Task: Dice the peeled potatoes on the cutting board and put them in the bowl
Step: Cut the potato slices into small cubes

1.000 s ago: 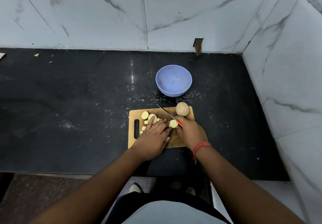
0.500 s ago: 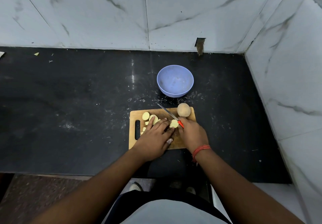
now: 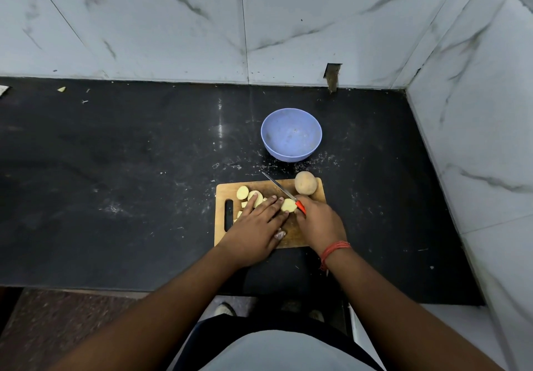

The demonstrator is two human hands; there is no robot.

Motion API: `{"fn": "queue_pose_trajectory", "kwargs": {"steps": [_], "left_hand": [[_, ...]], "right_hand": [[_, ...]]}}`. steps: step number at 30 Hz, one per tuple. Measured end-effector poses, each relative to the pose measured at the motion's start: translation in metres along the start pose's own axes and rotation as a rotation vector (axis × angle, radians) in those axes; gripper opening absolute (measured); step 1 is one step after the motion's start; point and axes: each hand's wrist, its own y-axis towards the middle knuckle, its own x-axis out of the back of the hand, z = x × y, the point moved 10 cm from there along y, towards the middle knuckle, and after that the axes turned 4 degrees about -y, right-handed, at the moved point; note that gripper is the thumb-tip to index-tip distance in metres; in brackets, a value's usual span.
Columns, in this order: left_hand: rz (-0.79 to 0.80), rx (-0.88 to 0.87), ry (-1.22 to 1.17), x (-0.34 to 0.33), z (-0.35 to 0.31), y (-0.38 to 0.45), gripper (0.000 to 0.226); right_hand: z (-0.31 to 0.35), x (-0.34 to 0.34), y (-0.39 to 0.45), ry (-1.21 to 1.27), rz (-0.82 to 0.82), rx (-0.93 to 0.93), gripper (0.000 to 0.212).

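Currently slicing, mid-frame, on the wooden cutting board [image 3: 313, 203] atop the black bench [image 3: 115, 168]. Left hand [image 3: 256, 226] laid flat, fingers [image 3: 266, 203] straight, pressing down on the potato piece [image 3: 288, 205] and the neighbouring rounds. Right hand [image 3: 321, 223] curled round the red handle of the knife [image 3: 284, 190], blade slanting up and left across the board, its tip past the board's far edge. Cut potato slices [image 3: 249, 196] heaped at the board's left, near the handle slot. One whole potato [image 3: 305, 182] sitting at the board's upper right corner, uncut. Blue bowl [image 3: 291, 134] above the board, apart from it, seemingly holding no potato yet.

Likely risks: left fingertips lying just beside the blade, so a slip on the small rounded piece could bring the edge onto them. Straight rather than tucked fingers leaving little margin. Whole potato perched at the corner could roll off onto the bench if the board gets jolted. Slices near the left edge could scatter when swept toward the bowl.
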Motion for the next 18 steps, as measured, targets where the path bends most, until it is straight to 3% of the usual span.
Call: {"fn": "queue_pose_trajectory", "kwargs": {"steps": [9, 13, 18], "left_hand": [[0.003, -0.013, 0.0, 0.004, -0.003, 0.001, 0.065], [-0.006, -0.014, 0.009, 0.006, -0.003, 0.001, 0.066], [-0.001, -0.04, 0.095, 0.003, -0.003, 0.001, 0.063]], "right_hand": [[0.002, 0.004, -0.002, 0.022, 0.042, -0.008, 0.023], [-0.007, 0.011, -0.013, 0.225, 0.035, -0.116, 0.023], [-0.005, -0.01, -0.04, 0.089, 0.225, -0.121, 0.016]]}}
